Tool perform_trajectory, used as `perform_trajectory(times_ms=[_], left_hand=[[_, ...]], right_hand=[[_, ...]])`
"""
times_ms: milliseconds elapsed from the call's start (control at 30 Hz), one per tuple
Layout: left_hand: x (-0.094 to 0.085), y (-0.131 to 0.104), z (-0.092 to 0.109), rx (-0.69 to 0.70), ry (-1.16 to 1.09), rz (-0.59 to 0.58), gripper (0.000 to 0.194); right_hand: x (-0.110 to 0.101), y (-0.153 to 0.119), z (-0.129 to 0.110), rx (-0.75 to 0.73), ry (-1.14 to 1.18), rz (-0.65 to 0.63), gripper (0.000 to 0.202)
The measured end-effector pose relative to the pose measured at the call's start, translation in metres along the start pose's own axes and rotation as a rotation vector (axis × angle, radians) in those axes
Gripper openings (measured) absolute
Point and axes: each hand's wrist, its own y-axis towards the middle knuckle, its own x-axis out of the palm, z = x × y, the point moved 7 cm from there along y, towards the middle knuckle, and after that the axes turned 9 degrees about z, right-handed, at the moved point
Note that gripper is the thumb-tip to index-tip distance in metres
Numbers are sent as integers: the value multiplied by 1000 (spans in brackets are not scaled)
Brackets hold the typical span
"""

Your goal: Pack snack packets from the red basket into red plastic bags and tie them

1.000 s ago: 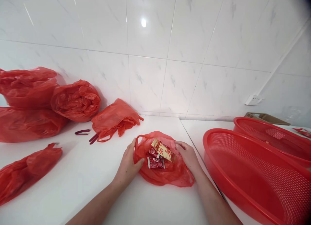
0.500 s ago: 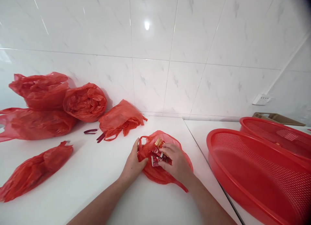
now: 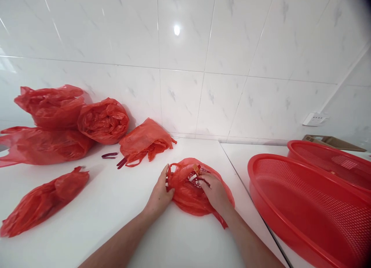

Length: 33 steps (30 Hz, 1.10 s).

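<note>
The right hand (image 3: 213,190) reaches into a red plastic bag (image 3: 189,200), fingers bent against small packets (image 3: 193,178); whether it grips them I cannot tell. The left hand (image 3: 159,192), thumb and fingers parted, cups the bag's side. The bag lies on the counter (image 3: 174,241), between other red bags (image 3: 102,123) and red baskets (image 3: 256,192).
</note>
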Motion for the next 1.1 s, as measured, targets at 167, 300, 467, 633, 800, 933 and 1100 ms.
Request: perform_trajectory(times_ms=[167, 300, 467, 633, 800, 933, 1100], left_hand=[[1, 0, 4, 5, -22, -13, 79], [2, -1, 5, 23, -7, -34, 76], [3, -4, 8, 15, 21, -67, 69], [2, -5, 12, 4, 25, -78, 67], [2, -6, 11, 4, 42, -87, 64], [3, -5, 7, 9, 66, -104, 63], [-8, -12, 35, 384, 256, 75, 52]], right_hand=[[-12, 1, 14, 136, 61, 155, 29], [-18, 2, 22, 204, 152, 234, 33], [-20, 3, 20, 218, 272, 252, 36], [-26, 3, 22, 225, 307, 309, 38], [-25, 3, 30, 298, 367, 316, 41], [-27, 2, 27, 296, 317, 321, 38], [-15, -3, 14, 316, 325, 172, 35]])
